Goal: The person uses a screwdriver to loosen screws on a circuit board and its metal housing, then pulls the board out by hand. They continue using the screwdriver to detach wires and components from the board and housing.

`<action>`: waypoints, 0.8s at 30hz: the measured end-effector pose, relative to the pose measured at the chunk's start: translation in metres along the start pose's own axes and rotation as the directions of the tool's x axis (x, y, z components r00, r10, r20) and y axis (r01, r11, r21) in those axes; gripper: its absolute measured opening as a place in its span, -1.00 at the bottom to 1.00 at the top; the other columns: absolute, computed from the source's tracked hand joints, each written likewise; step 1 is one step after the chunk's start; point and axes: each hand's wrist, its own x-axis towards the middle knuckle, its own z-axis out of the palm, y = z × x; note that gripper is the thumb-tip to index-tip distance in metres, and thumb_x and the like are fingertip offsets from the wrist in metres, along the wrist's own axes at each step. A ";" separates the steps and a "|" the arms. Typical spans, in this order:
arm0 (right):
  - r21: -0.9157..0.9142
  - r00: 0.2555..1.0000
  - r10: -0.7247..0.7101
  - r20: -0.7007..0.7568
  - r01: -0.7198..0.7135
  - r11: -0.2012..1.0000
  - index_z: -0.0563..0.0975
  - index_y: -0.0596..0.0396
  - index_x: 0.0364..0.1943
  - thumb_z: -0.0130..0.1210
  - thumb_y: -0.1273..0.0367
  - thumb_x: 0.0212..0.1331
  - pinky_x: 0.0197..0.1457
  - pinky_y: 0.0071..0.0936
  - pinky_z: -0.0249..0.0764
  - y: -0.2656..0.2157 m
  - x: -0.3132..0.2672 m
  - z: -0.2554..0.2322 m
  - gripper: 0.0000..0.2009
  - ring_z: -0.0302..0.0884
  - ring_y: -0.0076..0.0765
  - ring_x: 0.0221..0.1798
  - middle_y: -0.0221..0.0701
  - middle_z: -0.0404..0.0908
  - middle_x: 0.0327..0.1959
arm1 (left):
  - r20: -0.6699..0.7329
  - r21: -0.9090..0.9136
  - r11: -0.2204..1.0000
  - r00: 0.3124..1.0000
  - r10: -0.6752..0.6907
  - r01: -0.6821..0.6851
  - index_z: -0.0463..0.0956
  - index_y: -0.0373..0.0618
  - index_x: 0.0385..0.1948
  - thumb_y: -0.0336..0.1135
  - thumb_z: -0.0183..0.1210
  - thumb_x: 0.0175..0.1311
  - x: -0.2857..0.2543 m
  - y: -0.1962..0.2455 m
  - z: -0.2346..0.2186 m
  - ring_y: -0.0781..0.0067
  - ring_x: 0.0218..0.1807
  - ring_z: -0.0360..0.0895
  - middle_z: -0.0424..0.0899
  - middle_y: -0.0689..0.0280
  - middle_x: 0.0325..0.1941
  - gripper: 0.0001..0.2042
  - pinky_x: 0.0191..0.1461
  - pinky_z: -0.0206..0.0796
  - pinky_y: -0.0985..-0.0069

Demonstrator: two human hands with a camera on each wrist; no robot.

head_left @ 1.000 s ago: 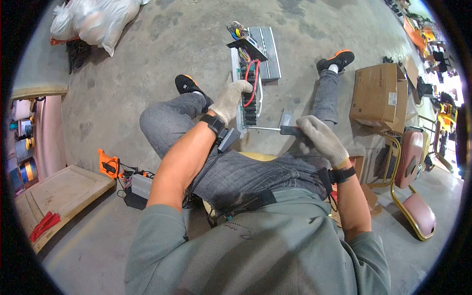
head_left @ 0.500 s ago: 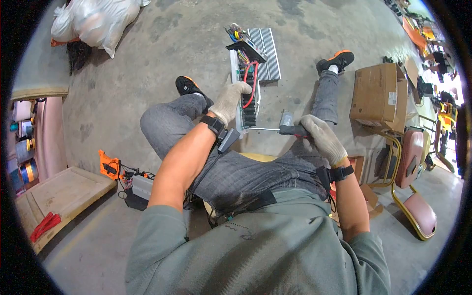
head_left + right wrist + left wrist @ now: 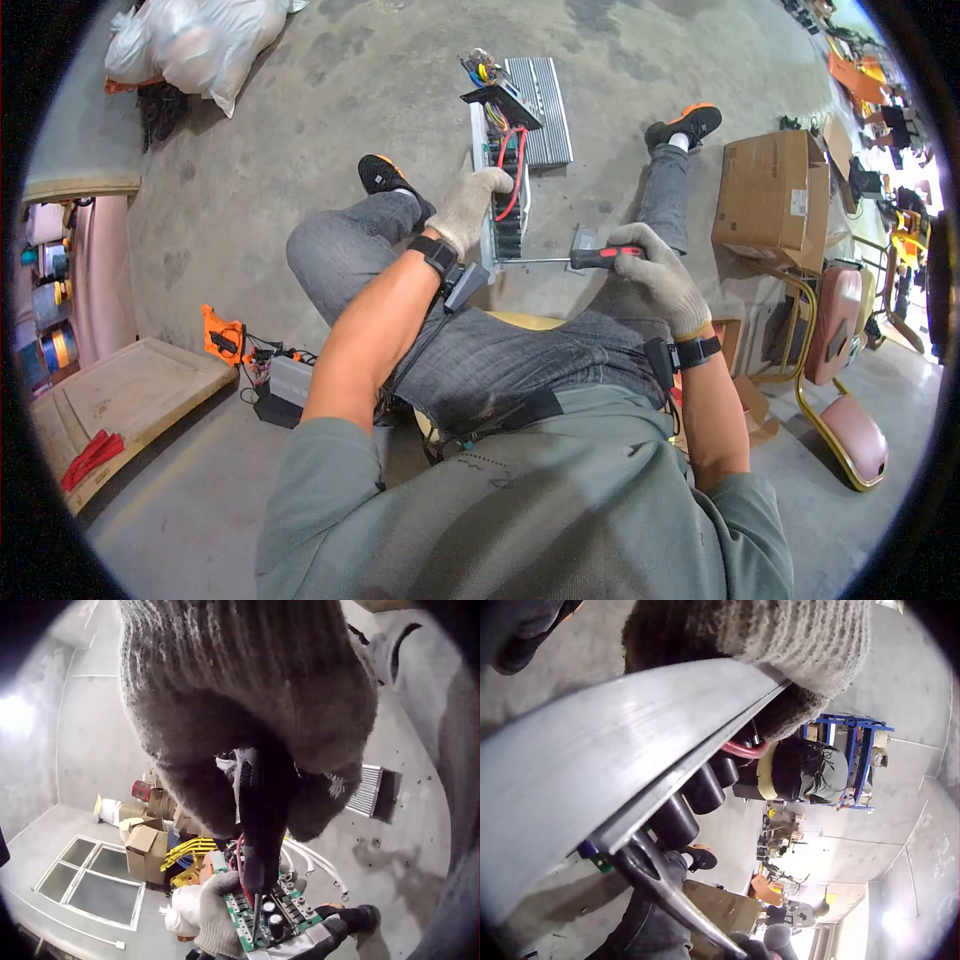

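Note:
In the head view my gloved left hand [image 3: 468, 208] grips the long side of a circuit board [image 3: 508, 238] fixed to an aluminium bar [image 3: 630, 731]. Black capacitors [image 3: 681, 819] line the board, and a red wire [image 3: 524, 165] loops over it. My gloved right hand [image 3: 660, 283] holds the red-and-black handle of a screwdriver [image 3: 605, 258], its shaft lying level toward the board's near end. From the right wrist, the screwdriver shaft [image 3: 257, 909] points down to the edge of the green board [image 3: 247, 930]. A black end panel [image 3: 510, 103] with coloured wires hangs at the board's far end.
A finned aluminium case [image 3: 545, 115] lies on the floor beyond the board, and a small metal plate [image 3: 582, 240] lies nearer. To the right stand a cardboard box [image 3: 760, 195] and a chair [image 3: 838, 325]. White bags [image 3: 200, 45] sit at far left.
The right hand's fingers have shifted and turned around the screwdriver handle, whose red stripe now shows. The shaft stays at the board's near end. The left hand and board have barely moved.

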 end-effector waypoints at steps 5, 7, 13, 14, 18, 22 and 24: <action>0.160 0.917 0.366 0.156 -0.389 0.907 0.55 0.22 0.11 0.15 0.26 0.35 -0.10 -0.54 0.47 -0.027 -0.003 -0.006 -0.63 0.53 -0.53 -0.21 -0.42 0.58 -0.17 | -0.018 -0.009 1.000 1.000 0.012 -0.012 0.58 -0.19 -0.23 -0.29 0.10 0.19 -0.003 0.003 0.002 0.22 -0.40 0.68 0.68 0.15 -0.39 -0.78 -0.24 0.64 0.21; 0.146 0.927 0.354 0.123 -0.369 0.918 0.54 0.22 0.11 0.15 0.24 0.37 -0.08 -0.53 0.48 -0.036 -0.004 -0.002 -0.63 0.54 -0.52 -0.19 -0.42 0.58 -0.17 | -0.007 0.020 0.999 0.999 0.049 -0.049 0.58 -0.20 -0.21 -0.29 0.10 0.19 -0.001 0.002 0.001 0.21 -0.38 0.69 0.69 0.14 -0.37 -0.77 -0.22 0.64 0.20; 0.074 0.999 0.025 -0.033 -0.023 0.997 0.55 0.20 0.08 0.10 0.16 0.47 -0.21 -0.52 0.51 -0.010 -0.003 0.007 -0.63 0.57 -0.53 -0.34 -0.42 0.59 -0.22 | -0.018 -0.006 1.000 1.000 0.016 -0.017 0.59 -0.21 -0.21 -0.30 0.10 0.17 0.000 0.001 0.000 0.18 -0.35 0.70 0.70 0.13 -0.35 -0.77 -0.18 0.66 0.18; 0.153 0.993 0.114 -0.035 -0.107 0.982 0.55 0.21 0.07 0.11 0.15 0.47 -0.19 -0.52 0.52 -0.021 -0.005 0.009 -0.62 0.57 -0.52 -0.33 -0.41 0.59 -0.21 | -0.011 -0.019 1.000 1.000 0.005 -0.006 0.59 -0.21 -0.22 -0.31 0.10 0.17 0.002 -0.001 -0.002 0.18 -0.35 0.71 0.70 0.14 -0.35 -0.77 -0.17 0.66 0.18; 0.068 0.892 0.423 0.161 -0.438 0.896 0.55 0.23 0.09 0.14 0.18 0.46 -0.01 -0.47 0.52 -0.025 -0.001 -0.007 -0.62 0.58 -0.48 -0.15 -0.37 0.60 -0.12 | 0.002 -0.028 0.999 1.000 -0.018 0.018 0.59 -0.21 -0.25 -0.31 0.10 0.19 -0.003 0.004 0.000 0.18 -0.36 0.71 0.69 0.15 -0.37 -0.80 -0.17 0.66 0.18; 0.193 0.985 0.161 0.066 -0.171 0.966 0.56 0.22 0.09 0.19 0.20 0.42 0.06 -0.50 0.51 0.002 0.001 -0.002 -0.63 0.58 -0.47 -0.12 -0.36 0.61 -0.14 | 0.038 0.013 1.000 0.999 0.017 -0.017 0.58 -0.20 -0.26 -0.31 0.11 0.22 -0.003 0.004 -0.001 0.18 -0.36 0.71 0.67 0.16 -0.40 -0.82 -0.18 0.66 0.19; 0.234 0.991 0.116 0.074 -0.130 0.963 0.56 0.21 0.11 0.27 0.25 0.34 0.12 -0.50 0.50 -0.001 -0.001 -0.003 -0.62 0.58 -0.43 -0.09 -0.31 0.61 -0.07 | 0.030 0.018 1.000 0.999 0.017 -0.018 0.58 -0.21 -0.27 -0.30 0.12 0.24 -0.003 0.005 0.000 0.18 -0.37 0.71 0.67 0.17 -0.41 -0.81 -0.16 0.66 0.22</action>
